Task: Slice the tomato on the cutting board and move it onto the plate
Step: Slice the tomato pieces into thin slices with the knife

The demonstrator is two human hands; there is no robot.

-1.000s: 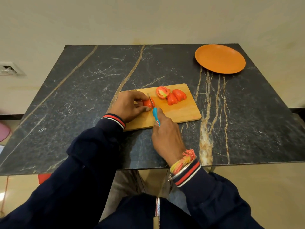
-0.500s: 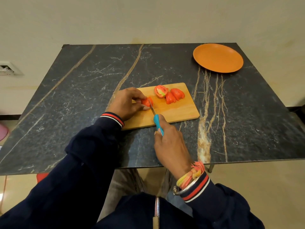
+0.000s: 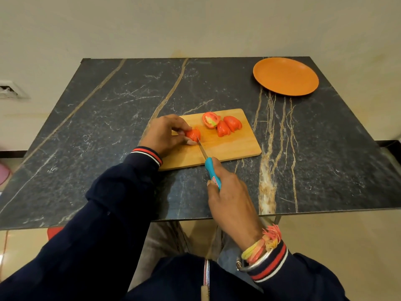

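Pinning the tomato piece [image 3: 193,134] against the cutting board [image 3: 230,146], our left hand [image 3: 165,134] curls its fingers over the far side and sets the thumb along the near side, so the piece sits just ahead of that hand and toward the board's left part. Our right hand [image 3: 231,198] is closed around the blue handle of the knife [image 3: 211,172], well back from the board, over the dark marble table [image 3: 108,118]. The blade runs from that handle away from us and slightly leftward, and its tip meets the right face of the held piece. So the coming stroke turns on this line: the knife's long axis points nearly straight from us toward the piece, the cut falls on the side away from the left fingers, and the left thumb lies touching or almost touching the blade, we cannot tell which.

The held piece looks red, glossy and rounded, with fine lines suggesting cuts already in it. To its right, near the board's far edge, lie 3 cut pieces [image 3: 223,124]: 1 shows pale green seed pulp facing up, the other 2 rest skin side up and touch each other.

The orange plate [image 3: 286,76] stands well apart at the table's far right corner, bare, nearer our right hand than our left. We judge slicing is unfinished and nothing is transferred yet.
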